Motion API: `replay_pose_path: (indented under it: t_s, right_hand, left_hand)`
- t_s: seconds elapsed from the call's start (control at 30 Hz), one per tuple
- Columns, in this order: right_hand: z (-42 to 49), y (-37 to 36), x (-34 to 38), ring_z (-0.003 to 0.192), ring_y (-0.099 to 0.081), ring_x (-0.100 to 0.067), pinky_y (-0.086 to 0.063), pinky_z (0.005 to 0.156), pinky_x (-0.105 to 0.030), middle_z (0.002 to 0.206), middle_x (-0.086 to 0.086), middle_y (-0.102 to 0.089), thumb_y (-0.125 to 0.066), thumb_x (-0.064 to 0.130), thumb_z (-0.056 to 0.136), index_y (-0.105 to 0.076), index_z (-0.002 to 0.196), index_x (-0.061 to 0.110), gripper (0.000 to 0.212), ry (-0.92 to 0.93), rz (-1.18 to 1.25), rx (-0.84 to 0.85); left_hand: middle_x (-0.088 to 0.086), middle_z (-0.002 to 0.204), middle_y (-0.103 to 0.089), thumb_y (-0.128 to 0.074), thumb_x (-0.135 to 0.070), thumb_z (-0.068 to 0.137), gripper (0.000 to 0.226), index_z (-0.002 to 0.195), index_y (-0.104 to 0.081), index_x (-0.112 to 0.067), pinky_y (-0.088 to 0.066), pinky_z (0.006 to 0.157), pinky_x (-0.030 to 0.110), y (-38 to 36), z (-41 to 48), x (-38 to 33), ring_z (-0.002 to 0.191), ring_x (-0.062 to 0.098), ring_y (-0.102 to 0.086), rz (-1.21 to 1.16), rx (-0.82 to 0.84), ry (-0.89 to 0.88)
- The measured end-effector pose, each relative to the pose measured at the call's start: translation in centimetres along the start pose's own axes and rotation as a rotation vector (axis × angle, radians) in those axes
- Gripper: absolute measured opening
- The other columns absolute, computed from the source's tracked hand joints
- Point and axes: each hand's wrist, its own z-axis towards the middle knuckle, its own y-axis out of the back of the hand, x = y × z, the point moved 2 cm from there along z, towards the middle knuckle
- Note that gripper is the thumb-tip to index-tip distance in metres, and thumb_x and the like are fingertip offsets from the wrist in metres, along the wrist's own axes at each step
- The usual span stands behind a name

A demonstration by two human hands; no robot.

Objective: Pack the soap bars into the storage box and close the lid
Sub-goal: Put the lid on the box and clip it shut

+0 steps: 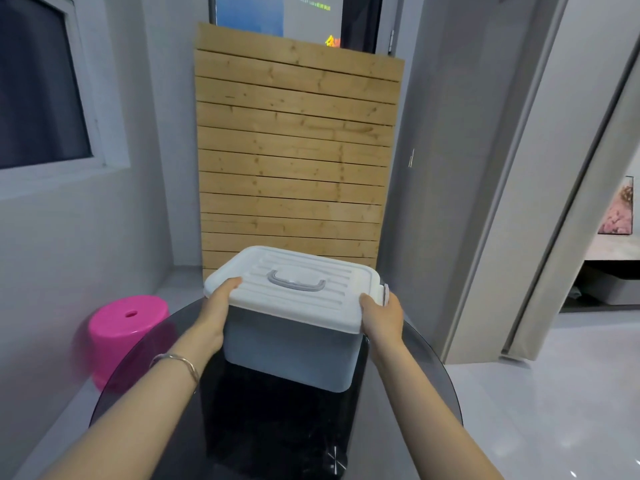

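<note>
We see the storage box [287, 355] at frame centre, standing on the round dark glass desk [277, 431], w/ its white lid [311, 303] on top & the grey handle [296, 282] lying flat mid-lid. Our left hand [216, 313] grips the lid's left end, thumb on top, the other fingers round the rim & out of sight. Right hand [382, 317] grips the right end likewise, just beside a grey latch [385, 293]. Contents hidden by the lid. Thin bracelet [180, 362] on the left wrist. Lower left: pink stool [128, 327] on the floor, partly behind the desk edge. Behind the box, centre-top: wooden slat panel [294, 150] against the wall.
</note>
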Motion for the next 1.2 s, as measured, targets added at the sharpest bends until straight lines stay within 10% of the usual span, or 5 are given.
replay_pose_path:
  t_s: [0.3,0.5,0.77,0.97,1.2]
  right_hand:
    - [1.5,-0.3,1.0,0.110,-0.056,-0.033,-0.047,0.084,-0.038,0.135,-0.013,-0.053,-0.036,0.014,0.094,-0.033,0.143,0.008,0.050,0.029,-0.316,0.017]
    - [2.3,-0.1,1.7,0.086,-0.048,-0.028,-0.041,0.071,-0.031,0.120,-0.016,-0.058,-0.031,0.013,0.095,-0.043,0.132,0.000,0.041,0.083,-0.585,0.104]
    - [1.0,-2.7,4.6,0.122,-0.049,-0.035,-0.040,0.098,-0.041,0.131,-0.016,-0.053,-0.049,0.025,0.091,-0.049,0.126,0.003,0.041,0.573,-1.004,0.096]
    - [-3.1,-12.9,5.7,0.127,-0.048,-0.021,-0.034,0.108,-0.034,0.144,0.000,-0.045,-0.048,0.045,0.093,-0.051,0.132,0.020,0.047,0.784,-0.918,0.657]
    - [-1.2,-21.0,3.5,0.133,-0.043,-0.024,-0.032,0.109,-0.038,0.146,-0.003,-0.047,-0.038,0.058,0.091,-0.046,0.139,0.019,0.062,0.728,-1.151,0.805]
  left_hand:
    - [0.008,0.104,-0.067,-0.059,-0.041,0.078,0.044,0.114,-0.061,-0.016,-0.045,0.059,0.029,0.2,-1.6,0.5,0.086,0.023,-0.063,-0.047,-0.023,-0.072]
    - [0.007,0.128,-0.059,-0.058,-0.035,0.082,0.051,0.130,-0.051,-0.020,-0.039,0.105,0.047,0.8,-4.3,1.2,0.118,0.027,-0.054,-0.063,-0.084,-0.163]
    - [0.003,0.115,-0.066,-0.058,-0.043,0.082,0.050,0.125,-0.054,-0.018,-0.049,0.086,0.037,4.5,-6.0,2.1,0.104,0.020,-0.060,-0.084,0.087,0.017]
    - [-0.003,0.065,-0.067,-0.072,-0.034,0.073,0.020,0.085,-0.068,-0.018,-0.046,0.068,0.027,6.3,-3.6,-0.4,0.069,0.014,-0.056,-0.070,0.206,0.137]
    - [0.013,0.106,-0.073,-0.072,-0.021,0.074,0.034,0.106,-0.068,-0.009,-0.048,0.094,0.040,6.5,-2.0,0.2,0.094,0.025,-0.063,-0.114,0.224,0.054]
